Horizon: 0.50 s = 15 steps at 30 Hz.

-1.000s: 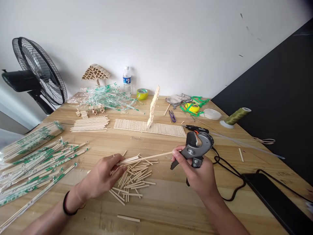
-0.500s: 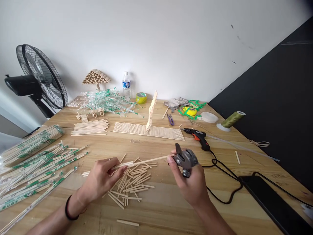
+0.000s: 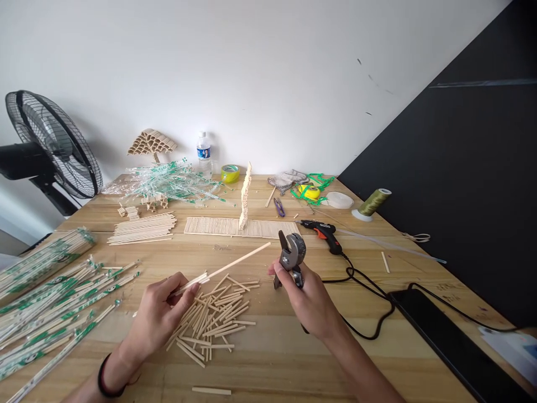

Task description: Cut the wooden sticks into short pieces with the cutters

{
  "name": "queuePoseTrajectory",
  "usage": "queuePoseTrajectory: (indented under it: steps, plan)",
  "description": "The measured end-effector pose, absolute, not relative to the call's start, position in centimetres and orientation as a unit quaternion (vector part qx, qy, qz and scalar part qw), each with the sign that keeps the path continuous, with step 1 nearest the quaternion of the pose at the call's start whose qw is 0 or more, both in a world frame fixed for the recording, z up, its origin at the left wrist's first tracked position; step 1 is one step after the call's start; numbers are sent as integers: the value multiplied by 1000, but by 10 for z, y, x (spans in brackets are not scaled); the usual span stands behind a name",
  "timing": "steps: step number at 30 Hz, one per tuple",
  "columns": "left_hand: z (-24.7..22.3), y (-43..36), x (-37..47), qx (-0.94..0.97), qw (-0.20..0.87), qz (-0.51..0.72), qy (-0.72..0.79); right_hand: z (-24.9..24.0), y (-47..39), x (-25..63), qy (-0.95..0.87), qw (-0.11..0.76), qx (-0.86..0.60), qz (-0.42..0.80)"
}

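Observation:
Between the thumb and fingers of my left hand [image 3: 161, 310] are several thin wooden sticks [image 3: 240, 259]; one reaches well past the others, up to the right. My right hand [image 3: 308, 296] is closed around a metal hand cutter [image 3: 291, 252], whose jaws point up and stand apart from the long stick's tip. Below the hands lies a loose pile of short cut sticks [image 3: 218, 319]. Farther back, a flat strip of sticks glued side by side [image 3: 210, 225] carries an upright piece made of stick bits [image 3: 245, 196].
Wrapped chopstick packs [image 3: 54, 313] cover the left side, near a row of bare sticks [image 3: 142, 228]. Torn wrappers [image 3: 168, 182], a water bottle [image 3: 204, 154] and a fan [image 3: 54, 140] stand behind. At right are a glue gun [image 3: 325, 232] with a trailing cord and a black box [image 3: 444, 341].
The long stick's free end has swung up and away from my right hand. The cutter has turned, so its jaws show more side-on. The whole view has shifted slightly to the right.

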State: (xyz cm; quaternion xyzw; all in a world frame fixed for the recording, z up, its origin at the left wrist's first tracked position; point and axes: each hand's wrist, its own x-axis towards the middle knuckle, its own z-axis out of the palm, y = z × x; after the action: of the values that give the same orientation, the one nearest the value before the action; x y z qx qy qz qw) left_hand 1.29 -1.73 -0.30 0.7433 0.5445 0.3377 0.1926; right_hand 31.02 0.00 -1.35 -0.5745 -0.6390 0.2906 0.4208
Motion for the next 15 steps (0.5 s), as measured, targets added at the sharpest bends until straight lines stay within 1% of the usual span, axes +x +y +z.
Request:
queuePoseTrajectory:
  steps: [3, 8, 12, 15]
  plan:
    - [-3, -16, 14, 738, 202, 336, 549, -11, 3, 317, -648, 395, -557, 337]
    - [-6, -17, 11, 725, 230, 341, 552, 0, 0, 318, -711, 345, -499, 356]
    - [-8, -19, 7, 716, 223, 361, 554, -1, -6, 313, -766, 308, -453, 336]
    - [-6, -22, 7, 732, 199, 371, 535, -12, -7, 306, -768, 326, -461, 302]
